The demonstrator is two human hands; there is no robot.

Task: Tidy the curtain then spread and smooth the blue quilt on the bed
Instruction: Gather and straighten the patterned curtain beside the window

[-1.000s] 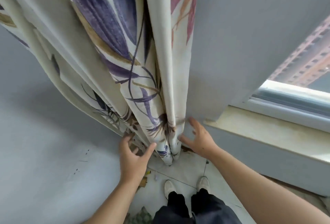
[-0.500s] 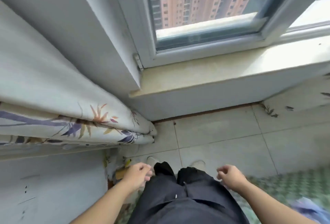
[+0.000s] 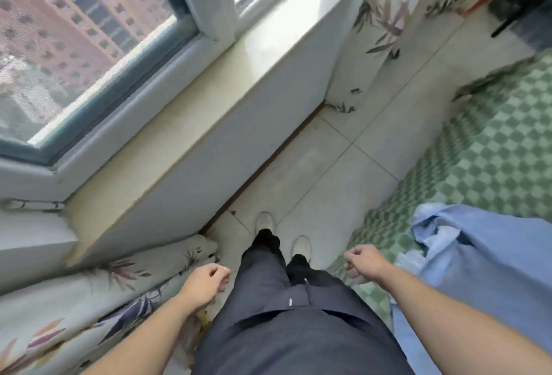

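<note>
Pale floor tiles [image 3: 313, 171] are running between the windowsill [image 3: 179, 123] and the bed [image 3: 493, 150]; I am seeing the curtain [image 3: 74, 291] bunching at lower left, the blue quilt [image 3: 493, 255] lying crumpled on the bed at right; left hand [image 3: 206, 282] and right hand [image 3: 364, 264] are hanging loosely curled, holding nothing.

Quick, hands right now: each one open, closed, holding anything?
Left hand: open, loosely curled, holding nothing.
Right hand: open, loosely curled, holding nothing.

Daylit window [image 3: 89, 58] onto pink high-rises [image 3: 35, 7], pale sill [image 3: 191, 111], white tiled floor [image 3: 322, 177], green-checked bed [image 3: 493, 150]
</note>
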